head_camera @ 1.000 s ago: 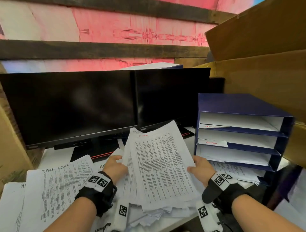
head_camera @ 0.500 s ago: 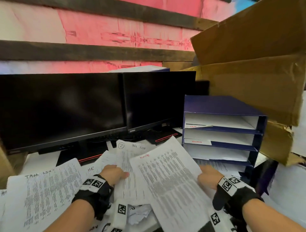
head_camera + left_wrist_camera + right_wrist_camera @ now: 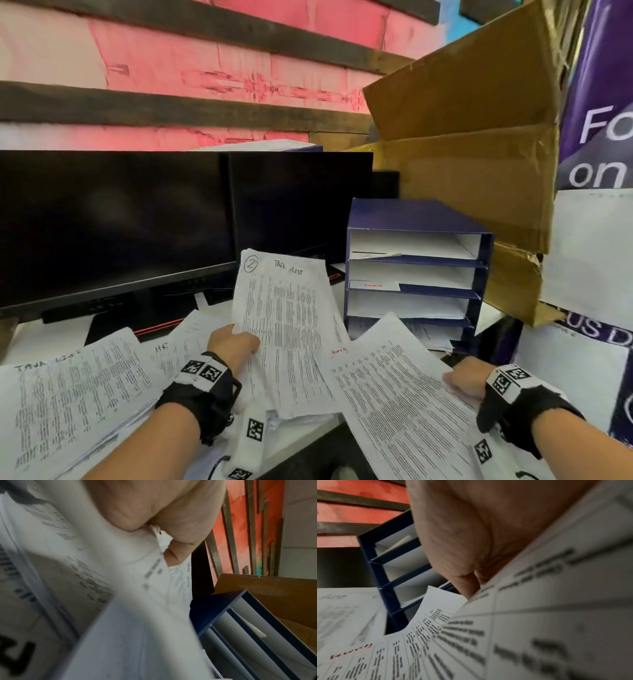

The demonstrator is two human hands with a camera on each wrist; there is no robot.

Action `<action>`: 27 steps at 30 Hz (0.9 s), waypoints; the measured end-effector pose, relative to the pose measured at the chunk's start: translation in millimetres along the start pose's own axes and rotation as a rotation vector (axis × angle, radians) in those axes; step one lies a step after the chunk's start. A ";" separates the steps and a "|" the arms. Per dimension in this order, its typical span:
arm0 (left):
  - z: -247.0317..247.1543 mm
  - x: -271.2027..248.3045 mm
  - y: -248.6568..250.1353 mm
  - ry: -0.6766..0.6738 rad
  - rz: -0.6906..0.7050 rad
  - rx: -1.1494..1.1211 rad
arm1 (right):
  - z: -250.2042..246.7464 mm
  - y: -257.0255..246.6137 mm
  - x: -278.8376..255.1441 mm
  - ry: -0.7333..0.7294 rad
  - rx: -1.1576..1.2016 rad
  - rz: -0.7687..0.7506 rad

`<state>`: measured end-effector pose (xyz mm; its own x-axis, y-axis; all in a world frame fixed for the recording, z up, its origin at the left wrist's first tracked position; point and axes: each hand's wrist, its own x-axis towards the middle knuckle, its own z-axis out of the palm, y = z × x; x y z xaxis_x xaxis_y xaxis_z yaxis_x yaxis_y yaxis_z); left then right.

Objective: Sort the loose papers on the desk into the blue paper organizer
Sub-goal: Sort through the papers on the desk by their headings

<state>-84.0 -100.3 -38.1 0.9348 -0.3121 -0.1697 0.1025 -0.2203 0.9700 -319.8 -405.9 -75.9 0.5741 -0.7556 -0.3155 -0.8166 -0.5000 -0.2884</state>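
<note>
While my left hand (image 3: 236, 344) pinched the task-list sheets (image 3: 287, 329) and my right hand (image 3: 466, 383) gripped another printed sheet (image 3: 404, 404), either could slip, I judged.

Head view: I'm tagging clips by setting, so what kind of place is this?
Likely a cluttered office desk: two dark monitors, printed papers, a blue paper organizer, cardboard boxes alongside.

A printed sheet headed "Task List" (image 3: 284, 322), marked with a circled 2, stands tilted up near the middle of the worktop. Beside it to the right, a sheet with a red handwritten word (image 3: 400, 401) at its top corner slopes off the front edge. More printed papers (image 3: 72, 394) lie spread at the left. The blue paper organizer (image 3: 416, 274) stands upright behind, its four open shelves holding a few white sheets.
</note>
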 end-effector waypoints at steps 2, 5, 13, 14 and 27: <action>-1.9 -2.4 4.3 0.024 0.002 -0.001 | -3.4 11.8 -3.1 0.006 0.003 0.070; -3.6 -10.1 10.8 0.037 0.039 -0.014 | -10.7 21.3 -7.8 0.032 -0.022 0.100; -4.4 -15.8 13.8 0.012 0.031 -0.102 | -11.7 24.0 -8.1 0.017 -0.019 0.036; -4.0 -16.9 14.3 0.010 0.025 -0.104 | -11.5 22.4 -9.6 0.007 -0.021 0.034; -3.3 -21.8 16.5 -0.031 0.023 -0.144 | -37.4 36.2 -5.9 0.120 0.108 0.084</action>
<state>-101.6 -94.1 -17.9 0.9267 -0.3445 -0.1503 0.1311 -0.0786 0.9883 -355.1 -435.3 -50.7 0.4876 -0.8411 -0.2343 -0.8464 -0.3895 -0.3631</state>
